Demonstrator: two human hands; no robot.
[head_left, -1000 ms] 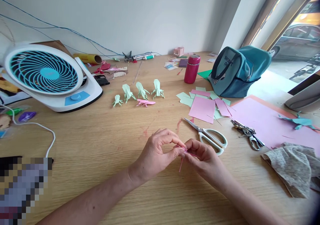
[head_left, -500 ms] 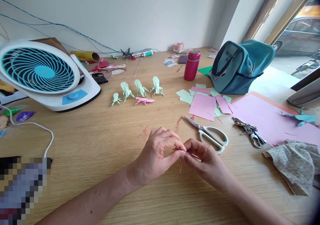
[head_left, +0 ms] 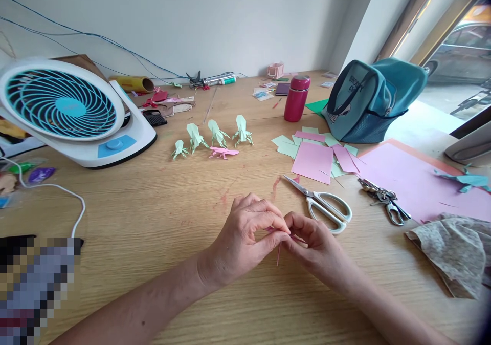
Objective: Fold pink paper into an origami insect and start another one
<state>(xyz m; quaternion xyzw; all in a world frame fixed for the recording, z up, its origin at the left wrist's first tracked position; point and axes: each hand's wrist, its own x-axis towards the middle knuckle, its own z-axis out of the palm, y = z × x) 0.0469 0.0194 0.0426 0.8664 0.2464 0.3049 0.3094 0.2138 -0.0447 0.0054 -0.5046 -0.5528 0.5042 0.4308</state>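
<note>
Between my two hands is a small folded piece of pink paper, mostly covered by fingers; a thin strip of it hangs down. My left hand pinches it with thumb and fingertips. My right hand grips its other side, and the fingertips of both hands meet. Just beyond the right hand lie scissors with white handles, blades pointing away to the left. Farther off stand several pale green folded paper insects, with a pink paper insect in front of them.
Pink and green paper sheets lie behind the scissors. Keys, a large pink sheet and a crumpled cloth are at right. A magenta flask and a teal backpack stand behind; a white fan occupies the left.
The left fingers have closed a little further over the pink paper, hiding more of it. The whole view has shifted slightly; the things on the table stay in place.
</note>
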